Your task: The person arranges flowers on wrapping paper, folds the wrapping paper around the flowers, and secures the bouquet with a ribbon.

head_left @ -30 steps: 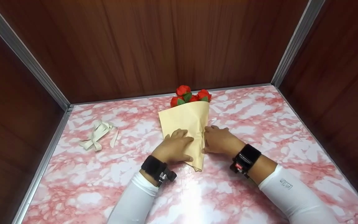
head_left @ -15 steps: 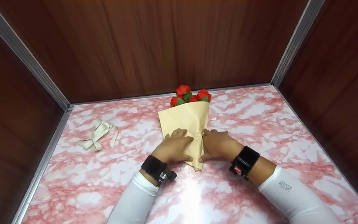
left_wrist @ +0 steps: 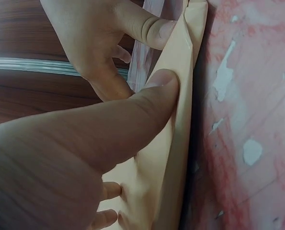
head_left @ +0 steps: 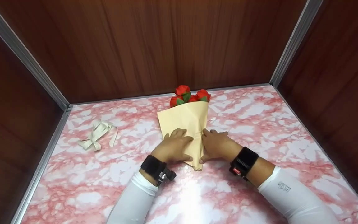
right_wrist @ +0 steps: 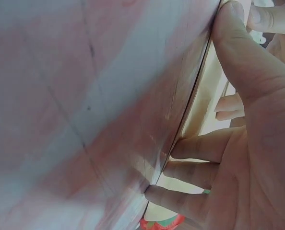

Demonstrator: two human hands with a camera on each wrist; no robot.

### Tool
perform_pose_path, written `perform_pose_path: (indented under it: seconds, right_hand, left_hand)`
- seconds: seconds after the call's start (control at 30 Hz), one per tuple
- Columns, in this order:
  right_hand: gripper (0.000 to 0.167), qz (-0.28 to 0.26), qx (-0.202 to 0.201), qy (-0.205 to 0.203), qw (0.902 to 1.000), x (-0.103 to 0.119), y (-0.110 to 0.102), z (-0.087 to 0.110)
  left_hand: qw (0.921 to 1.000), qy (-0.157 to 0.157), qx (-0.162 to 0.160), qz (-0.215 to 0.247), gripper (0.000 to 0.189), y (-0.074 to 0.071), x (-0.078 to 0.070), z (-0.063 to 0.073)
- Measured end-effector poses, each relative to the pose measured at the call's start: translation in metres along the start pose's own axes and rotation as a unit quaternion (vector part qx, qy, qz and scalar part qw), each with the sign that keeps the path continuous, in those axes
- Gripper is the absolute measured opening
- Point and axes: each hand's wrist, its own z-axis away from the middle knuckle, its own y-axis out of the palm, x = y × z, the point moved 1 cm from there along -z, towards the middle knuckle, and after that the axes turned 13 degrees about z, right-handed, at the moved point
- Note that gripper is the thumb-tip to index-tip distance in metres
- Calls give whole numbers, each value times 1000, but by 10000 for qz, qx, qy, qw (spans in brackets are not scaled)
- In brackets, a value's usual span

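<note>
A bouquet of red flowers (head_left: 182, 90) with green leaves lies on the table, wrapped in a cream paper cone (head_left: 182, 116) whose narrow end points toward me. Spread over the lower left of the wrap, my left hand (head_left: 173, 147) presses it down; its thumb (left_wrist: 157, 96) lies on the paper in the left wrist view. My right hand (head_left: 218, 144) touches the creased right edge, thumb near the narrow end. In the right wrist view its straight fingers (right_wrist: 195, 175) meet that edge in a row. The stems are hidden inside the paper.
A loose pale ribbon (head_left: 99, 132) lies in a tangle on the left of the table. The red-and-white marbled tabletop (head_left: 82, 177) is bounded by brown wood-grain panels (head_left: 172, 46) with metal edge strips at the back and sides.
My right hand has moved slightly left against the paper's right edge, which is pushed inward a little. Its thumb has slid toward the narrow end. The left hand keeps its place.
</note>
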Motion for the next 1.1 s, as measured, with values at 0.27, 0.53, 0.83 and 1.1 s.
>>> perform_pose_path:
  seconds: [0.27,0.53,0.83,1.1]
  right_hand:
    - [144,14,251,-165,9995,0,1,5]
    - [155,-262,651,-164,9974,0,0,8]
    - [136,-168,496,6,9986,12,-5,17]
    - [100,138,502,-45,9986,31,-7,32]
  left_hand:
    - [9999,-34,-37,147,87,3,4,-2]
    - [9999,13,-44,146,86,3,2,-2]
    - [9998,19,-71,164,87,4,0,-3]
    - [9998,-27,-65,190,87,4,2,-3]
